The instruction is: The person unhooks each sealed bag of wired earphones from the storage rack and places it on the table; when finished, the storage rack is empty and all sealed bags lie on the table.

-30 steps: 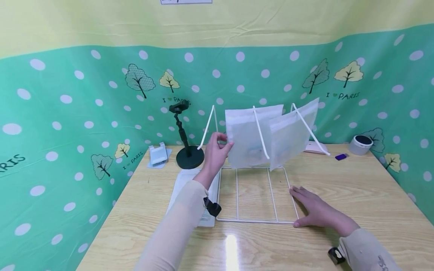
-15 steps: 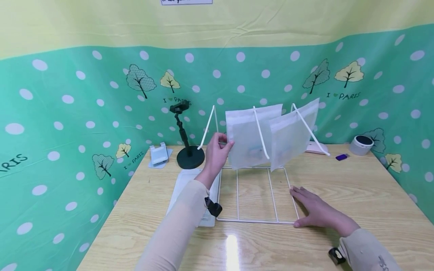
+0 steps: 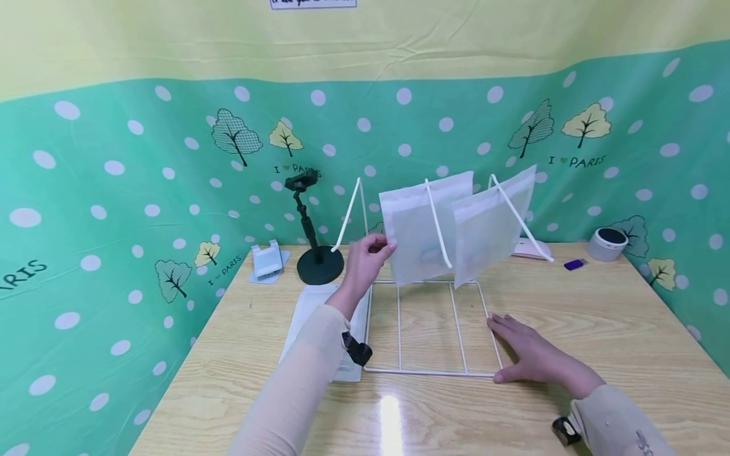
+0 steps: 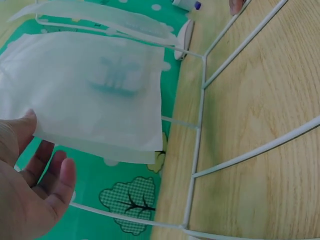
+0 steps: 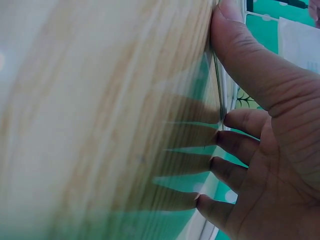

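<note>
The left hand (image 3: 365, 266) pinches the side edge of a frosted pouch (image 3: 413, 244); right of this grip, its top edge slopes more than one second ago. The right hand (image 3: 530, 349), fingers spread, touches the wire rack (image 3: 400, 327).

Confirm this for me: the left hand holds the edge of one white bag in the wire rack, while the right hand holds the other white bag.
Not quite. The head view shows the right hand touching the right side of the wire rack at its base, away from the other white bag. The left hand does hold the edge of one white bag.
</note>
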{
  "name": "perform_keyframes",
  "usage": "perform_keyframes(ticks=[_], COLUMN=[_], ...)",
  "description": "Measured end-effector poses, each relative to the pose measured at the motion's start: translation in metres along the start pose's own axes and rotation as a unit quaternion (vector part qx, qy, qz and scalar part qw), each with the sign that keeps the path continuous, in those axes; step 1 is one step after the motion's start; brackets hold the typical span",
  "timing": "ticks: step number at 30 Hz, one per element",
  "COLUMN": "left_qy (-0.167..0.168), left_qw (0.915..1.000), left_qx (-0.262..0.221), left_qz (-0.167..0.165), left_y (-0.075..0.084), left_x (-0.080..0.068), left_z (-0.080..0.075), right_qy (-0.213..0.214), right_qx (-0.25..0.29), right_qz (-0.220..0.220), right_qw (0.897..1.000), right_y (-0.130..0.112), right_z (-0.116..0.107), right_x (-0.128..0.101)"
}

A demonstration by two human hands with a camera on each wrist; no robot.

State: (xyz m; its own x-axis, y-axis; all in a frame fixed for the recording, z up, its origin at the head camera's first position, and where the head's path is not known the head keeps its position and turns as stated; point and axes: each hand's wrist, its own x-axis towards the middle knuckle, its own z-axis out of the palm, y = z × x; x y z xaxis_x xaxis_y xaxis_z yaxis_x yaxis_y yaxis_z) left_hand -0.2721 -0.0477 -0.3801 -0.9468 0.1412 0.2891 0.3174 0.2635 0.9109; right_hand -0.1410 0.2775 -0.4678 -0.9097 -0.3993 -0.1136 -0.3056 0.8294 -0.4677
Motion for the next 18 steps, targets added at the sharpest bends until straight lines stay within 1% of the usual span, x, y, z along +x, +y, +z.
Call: perform_keyframes(ticks=[5,9,13,15,18], left_qy=[-0.019,-0.043,-0.072,-0.082,-0.079], left_qw=[0.9987,0.9971,0.9935,0.9922,0.993], left_qx=[-0.045,-0.061,-0.088,-0.093,-0.087], left_qz=[-0.015,-0.011,-0.009,-0.009,-0.01], left_y=[-0.008,-0.012,-0.015,-0.017,-0.021], left_x=[-0.001,-0.003,-0.006,-0.007,-0.008], left_z=[0.005,0.009,0.013,0.014,0.016], right_qy=[0.0,0.003,0.005,0.004,0.002], right_qx=[0.0,0.001,0.0,0.001,0.0], right_qz=[-0.001,-0.005,-0.005,-0.002,-0.003], right_qw=[1.0,1.0,1.0,1.0,1.0], right_y=[0.001,0.001,0.002,0.002,0.002], right_z=[0.0,0.0,0.001,0.001,0.001], right_x=[0.0,0.0,0.0,0.0,0.0])
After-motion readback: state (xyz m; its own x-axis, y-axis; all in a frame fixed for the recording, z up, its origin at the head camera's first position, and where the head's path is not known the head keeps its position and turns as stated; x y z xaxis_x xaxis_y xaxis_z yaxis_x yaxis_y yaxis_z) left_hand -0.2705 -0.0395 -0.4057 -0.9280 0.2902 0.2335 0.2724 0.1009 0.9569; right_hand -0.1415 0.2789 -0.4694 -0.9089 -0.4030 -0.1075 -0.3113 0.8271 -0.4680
